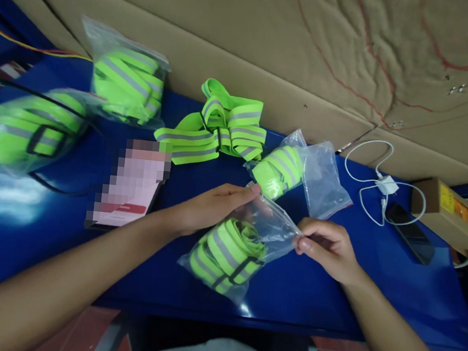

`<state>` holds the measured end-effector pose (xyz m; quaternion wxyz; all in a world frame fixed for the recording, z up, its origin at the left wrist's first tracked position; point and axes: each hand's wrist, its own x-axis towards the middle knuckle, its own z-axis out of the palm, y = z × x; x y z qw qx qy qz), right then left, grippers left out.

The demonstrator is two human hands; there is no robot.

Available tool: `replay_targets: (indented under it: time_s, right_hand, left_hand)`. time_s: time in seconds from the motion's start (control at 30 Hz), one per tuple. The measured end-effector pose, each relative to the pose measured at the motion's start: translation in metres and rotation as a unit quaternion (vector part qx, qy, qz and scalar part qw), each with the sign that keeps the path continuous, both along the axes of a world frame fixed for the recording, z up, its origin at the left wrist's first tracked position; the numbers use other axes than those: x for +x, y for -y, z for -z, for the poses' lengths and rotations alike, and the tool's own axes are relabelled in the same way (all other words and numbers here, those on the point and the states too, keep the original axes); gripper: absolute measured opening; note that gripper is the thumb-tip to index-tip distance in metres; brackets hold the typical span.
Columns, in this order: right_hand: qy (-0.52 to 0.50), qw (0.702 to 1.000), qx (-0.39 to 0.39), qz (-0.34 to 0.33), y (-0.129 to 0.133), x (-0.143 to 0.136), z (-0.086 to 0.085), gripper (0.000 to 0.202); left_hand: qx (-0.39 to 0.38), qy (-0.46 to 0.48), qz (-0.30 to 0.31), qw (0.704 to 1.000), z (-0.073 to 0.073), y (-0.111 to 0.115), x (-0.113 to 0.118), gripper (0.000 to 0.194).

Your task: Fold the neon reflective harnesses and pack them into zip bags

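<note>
A clear zip bag (pixel 280 229) lies in front of me with a rolled neon-green reflective strap (pixel 226 252) inside, its black buckle showing through the plastic. My left hand (pixel 223 205) is closed on the left end of the bag's mouth, thumb along the edge. With a pinch, my right hand (pixel 326 248) grips the opposite corner of the mouth. The plastic is stretched between the two hands. Just beyond them sits another bagged green strap (pixel 280 169), beside a flat clear bag (pixel 327 179) with no strap in it.
A loose green reflective strap (pixel 230 125) lies at the back of the blue table (pixel 309 298). Two bagged straps (pixel 129 85) are at the left, near a phone (pixel 129 187) with a lit screen. At right are a white charger (pixel 386 184), a dark phone (pixel 410 236) and a cardboard box (pixel 449 213).
</note>
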<state>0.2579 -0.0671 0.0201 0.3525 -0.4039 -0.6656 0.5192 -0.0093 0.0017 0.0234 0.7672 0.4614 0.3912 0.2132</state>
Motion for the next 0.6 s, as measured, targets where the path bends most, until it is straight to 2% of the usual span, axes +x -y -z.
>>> replay_targets:
  time_s: [0.07,0.17,0.23,0.3,0.37,0.47,0.6]
  right_hand:
    - [-0.018,0.999,-0.022,0.041,0.001,0.000,0.002,0.005]
    - [-0.083,0.991,-0.068,0.086,0.001,-0.003,0.004,0.018]
    - [-0.121,0.984,-0.084,0.101,-0.001,-0.005,0.003,0.025]
    - [-0.136,0.981,-0.093,0.098,-0.004,-0.006,0.002,0.022]
    - [-0.128,0.982,-0.104,0.093,-0.006,-0.006,0.002,0.024]
    - [-0.059,0.987,-0.120,0.091,-0.007,-0.006,0.003,0.031]
    - [0.006,0.994,-0.070,0.088,-0.003,-0.005,0.005,0.032]
  left_hand:
    - [-0.008,0.008,-0.012,1.000,0.001,0.001,0.001,0.052]
    - [-0.014,0.038,-0.023,0.999,0.000,0.004,0.002,0.060]
    - [-0.011,0.079,-0.016,0.997,-0.002,0.008,0.001,0.061]
    - [-0.002,0.116,-0.009,0.993,-0.004,0.011,0.001,0.055]
    - [-0.009,0.137,-0.010,0.990,-0.006,0.014,0.001,0.048]
    - [-0.025,0.141,-0.025,0.989,-0.007,0.016,0.003,0.040]
    - [-0.032,0.130,-0.051,0.990,-0.006,0.016,0.006,0.037]
